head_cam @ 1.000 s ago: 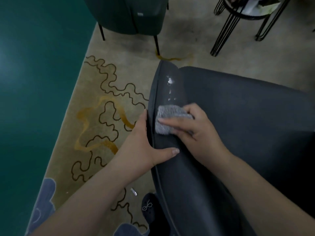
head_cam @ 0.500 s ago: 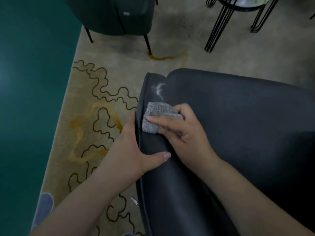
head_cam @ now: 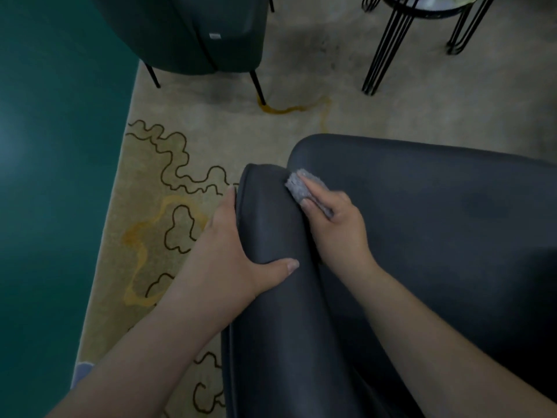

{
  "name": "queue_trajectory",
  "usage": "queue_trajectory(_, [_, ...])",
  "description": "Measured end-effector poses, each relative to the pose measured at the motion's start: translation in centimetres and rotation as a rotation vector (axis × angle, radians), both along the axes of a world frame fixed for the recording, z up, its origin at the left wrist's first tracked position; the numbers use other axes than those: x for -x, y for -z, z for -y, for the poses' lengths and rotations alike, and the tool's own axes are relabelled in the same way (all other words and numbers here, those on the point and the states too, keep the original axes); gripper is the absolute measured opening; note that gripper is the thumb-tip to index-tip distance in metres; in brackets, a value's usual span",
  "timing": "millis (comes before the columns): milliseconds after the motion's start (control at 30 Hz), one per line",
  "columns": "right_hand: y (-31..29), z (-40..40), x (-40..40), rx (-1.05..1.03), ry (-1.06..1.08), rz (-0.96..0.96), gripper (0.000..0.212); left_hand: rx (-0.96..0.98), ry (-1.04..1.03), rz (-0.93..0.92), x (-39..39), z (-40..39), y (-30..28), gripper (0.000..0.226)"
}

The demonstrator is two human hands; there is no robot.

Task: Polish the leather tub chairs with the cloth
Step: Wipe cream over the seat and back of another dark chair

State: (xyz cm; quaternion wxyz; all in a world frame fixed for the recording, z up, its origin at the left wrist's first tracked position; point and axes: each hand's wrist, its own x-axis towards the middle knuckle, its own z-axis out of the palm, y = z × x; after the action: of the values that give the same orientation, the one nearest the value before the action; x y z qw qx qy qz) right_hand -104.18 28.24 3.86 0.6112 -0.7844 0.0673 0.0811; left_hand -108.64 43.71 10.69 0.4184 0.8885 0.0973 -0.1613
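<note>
step: polishing | change: your cloth has slid off the tub chair rim's top into its inner crease, white smear gone | right hand grip pinches cloth | left hand grip clamps rim | next: inner back

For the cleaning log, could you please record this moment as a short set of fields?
surface being polished: dark grey leather tub chair, at the crease between arm and back
tool: small grey fuzzy cloth
right hand: presses the cloth to the leather
left hand: grips the chair's arm, thumb on top
other chair: dark green tub chair, on black legs
floor: beige patterned carpet
</note>
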Motion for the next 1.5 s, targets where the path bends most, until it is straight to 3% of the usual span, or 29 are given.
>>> queue_trajectory(133, [-0.9,0.3,-1.1,-0.108,0.047,0.033,0.037,-0.026,-0.038,0.027,-1.3,0.7,0.4,0.117])
queue_trajectory(267, [-1.1,-2.0,-2.7,-0.035,-0.130,0.165,0.036,-0.063,-0.074,0.063,-1.5,0.9,0.9,0.109])
queue_trajectory(367, [1.4,-0.7,-3.3,0.023,-0.064,0.032,0.034,-0.127,-0.076,0.049,-1.4,0.9,0.9,0.111])
queue_trajectory(467, [2.9,1.2,-2.5,-0.119,-0.021,-0.153,0.032,-0.169,-0.066,0.046,-1.5,1.0,1.0,0.108])
queue_trajectory(567, [1.8,0.5,-2.6,-0.188,-0.017,-0.049,0.033,-0.164,-0.062,0.060,-1.6,1.1,1.0,0.109])
queue_trajectory(733, [1.0,-1.2,-4.6,-0.123,-0.094,0.087,0.033,-0.157,-0.063,0.059,-1.5,1.2,0.9,0.109])
queue_trajectory(900, [3.9,-0.1,-1.7,-0.321,0.076,-0.187,0.032,-0.171,-0.083,0.051,-1.5,1.0,1.0,0.113])
queue_trajectory(1100, [4.0,2.0,3.1,-0.308,0.030,-0.412,0.025,-0.184,-0.075,0.044,-1.6,0.9,1.2,0.108])
queue_trajectory(1300, [1.7,0.3,0.3,-0.261,0.048,-0.164,0.032,-0.168,-0.092,0.055,-1.7,0.8,1.7,0.106])
queue_trajectory(1400, [2.1,-0.1,1.3,-0.289,0.062,-0.166,0.033,-0.180,-0.083,0.052,-1.6,0.7,1.8,0.105])
queue_trajectory(1500, [2.4,1.0,4.1,-0.290,0.062,-0.283,0.030,-0.165,-0.076,0.044,-1.7,0.7,1.9,0.107])
